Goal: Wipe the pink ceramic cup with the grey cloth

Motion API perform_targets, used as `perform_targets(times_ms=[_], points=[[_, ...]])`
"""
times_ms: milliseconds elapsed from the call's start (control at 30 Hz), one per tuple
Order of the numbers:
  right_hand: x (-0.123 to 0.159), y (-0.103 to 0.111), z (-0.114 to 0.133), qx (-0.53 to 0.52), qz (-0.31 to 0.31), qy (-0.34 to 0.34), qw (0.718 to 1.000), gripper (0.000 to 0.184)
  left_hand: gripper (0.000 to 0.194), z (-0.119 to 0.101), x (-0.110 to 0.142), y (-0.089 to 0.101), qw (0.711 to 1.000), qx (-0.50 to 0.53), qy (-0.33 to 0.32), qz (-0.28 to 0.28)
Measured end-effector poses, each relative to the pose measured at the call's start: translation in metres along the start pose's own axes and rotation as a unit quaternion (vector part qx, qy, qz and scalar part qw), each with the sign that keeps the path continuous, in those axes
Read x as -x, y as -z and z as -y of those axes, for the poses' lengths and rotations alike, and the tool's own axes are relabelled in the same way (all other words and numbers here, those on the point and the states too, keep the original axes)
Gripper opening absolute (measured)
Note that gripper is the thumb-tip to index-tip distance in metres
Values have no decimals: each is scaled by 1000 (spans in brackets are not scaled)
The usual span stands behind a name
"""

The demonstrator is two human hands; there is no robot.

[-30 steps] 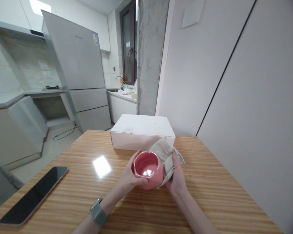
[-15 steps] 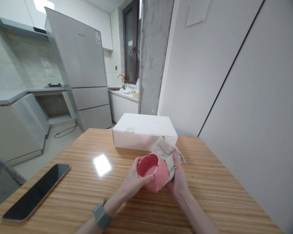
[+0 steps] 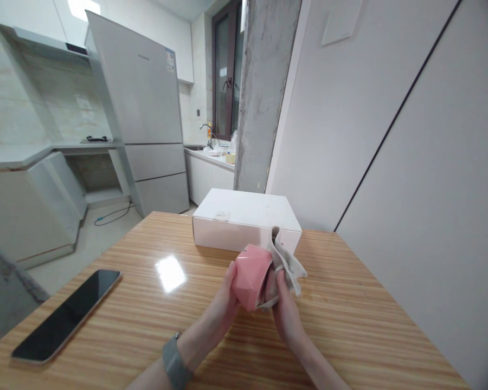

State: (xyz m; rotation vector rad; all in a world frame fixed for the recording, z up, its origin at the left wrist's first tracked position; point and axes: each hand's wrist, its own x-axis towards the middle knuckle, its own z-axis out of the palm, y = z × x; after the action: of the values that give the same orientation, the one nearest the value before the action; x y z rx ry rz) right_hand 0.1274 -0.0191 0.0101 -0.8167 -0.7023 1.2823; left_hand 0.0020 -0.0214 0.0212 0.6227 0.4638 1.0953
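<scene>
At about seven o'clock, with twelve straight ahead of you, a grey wristband [image 3: 174,363] circles the arm behind your left hand [image 3: 222,306], whose grip is closed around the faceted outer wall of a pink bowl [image 3: 250,277]. The bowl sits near the middle of your view, between both hands, tipped so its mouth faces roughly three o'clock; that tilt probably leaves the opening within easy reach of your other side while your left palm bears the weight. Your right hand [image 3: 288,314], at about five o'clock from the bowl, has its grip on a pale cloth [image 3: 289,266], thumb pressed outside and the remaining fingers largely hidden, seemingly so the fabric stays bunched against the rim. You appear to have the bowl raised over the wooden bench [image 3: 350,309], though its underside is hidden. At ten o'clock a dark phone [image 3: 68,315] lies flat and well apart, likely out of your elbows' way. At twelve o'clock, just beyond the cloth, a white box [image 3: 228,232] rests toward the bench's far edge, perhaps to leave working space before you. Farther off, at eleven o'clock, stands a tall fridge [image 3: 144,97].
</scene>
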Motion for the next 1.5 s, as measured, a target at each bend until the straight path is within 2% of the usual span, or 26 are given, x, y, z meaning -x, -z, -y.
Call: perform_targets(times_ms=[233,400,500,633,800,933,1033,1133,1300,1400,1500], points=[[1,2,-8,21,-3,-41,999,52,70,-1,0,0,1000,22,10,2],[4,4,-19,25,32,-84,996,58,77,-1,-1,1,999,34,7,-38],[9,0,-20,15,64,-91,994,54,71,-2,-1,2,996,24,-39,-74],[16,-12,-3,-59,91,-134,985,52,73,-9,0,0,982,-51,-134,-119],[17,-16,22,-108,89,-202,969,52,86,-21,4,-9,948,-220,-177,-149],[13,-11,29,-133,96,-230,959,50,92,-22,7,-7,911,-310,-222,-157],[9,-8,30,-148,82,-231,958,48,95,-17,6,2,897,-344,-235,-144],[7,-7,33,-156,64,-232,958,45,99,-11,2,11,890,-377,-219,-131],[3,-5,38,-149,30,-201,968,37,104,-9,1,12,879,-420,-199,-108],[0,-2,38,-152,12,-164,975,34,99,-12,3,9,895,-407,-172,-67],[-3,2,38,-140,7,-140,980,34,87,-14,5,7,929,-349,-123,2]])
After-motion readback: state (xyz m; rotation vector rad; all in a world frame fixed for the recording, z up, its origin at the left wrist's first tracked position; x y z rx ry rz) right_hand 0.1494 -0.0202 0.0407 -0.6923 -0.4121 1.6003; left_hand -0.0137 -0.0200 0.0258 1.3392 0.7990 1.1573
